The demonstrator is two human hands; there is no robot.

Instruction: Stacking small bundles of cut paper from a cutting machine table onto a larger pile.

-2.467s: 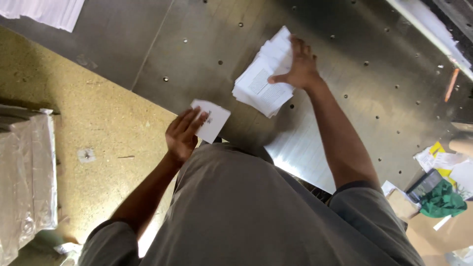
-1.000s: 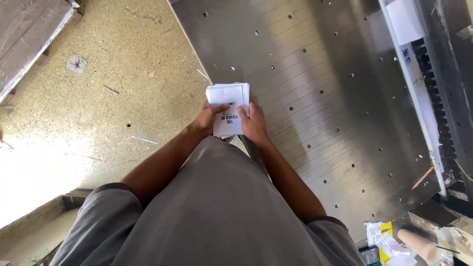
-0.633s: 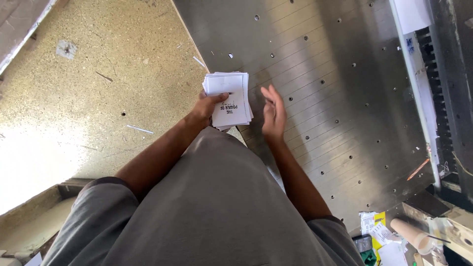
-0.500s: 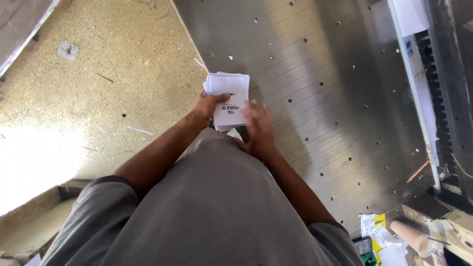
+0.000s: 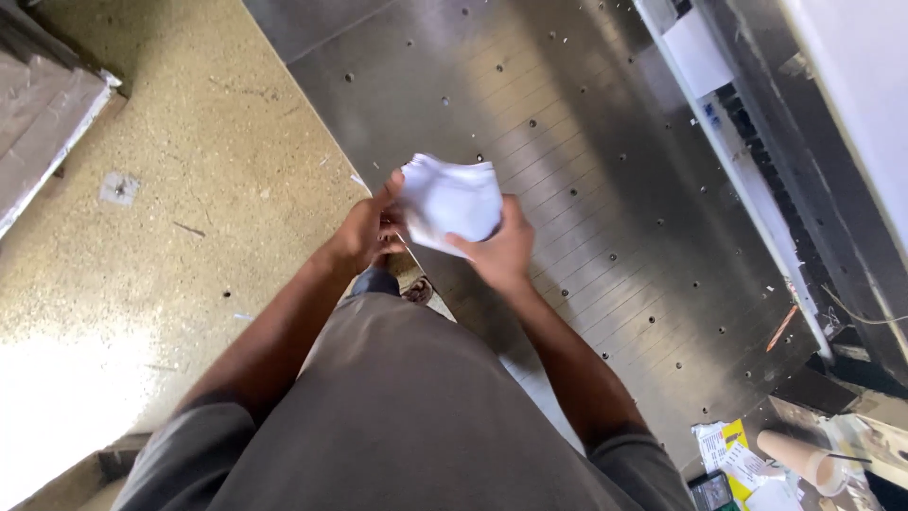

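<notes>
Head view: a small stack of white paper sheets [image 5: 452, 201] held in both hands above the near edge of a metal bench [image 5: 605, 180].

Largest first — the bench is a dull grey steel plate, ruled with fine grooves and dotted with small round holes, and it meets a speckled yellowish floor [image 5: 189, 189] along a straight edge. The stack sits between the hands, its long axis running roughly left to right; the corners look soft and slightly bowed, thin flexible paper. The left hand [image 5: 367, 230] closes on the stack's left edge, thumb up along the side. The right hand [image 5: 501, 254] cups it from below and right, fingers wrapped under — both curled shut on the sheets, equally near.
</notes>
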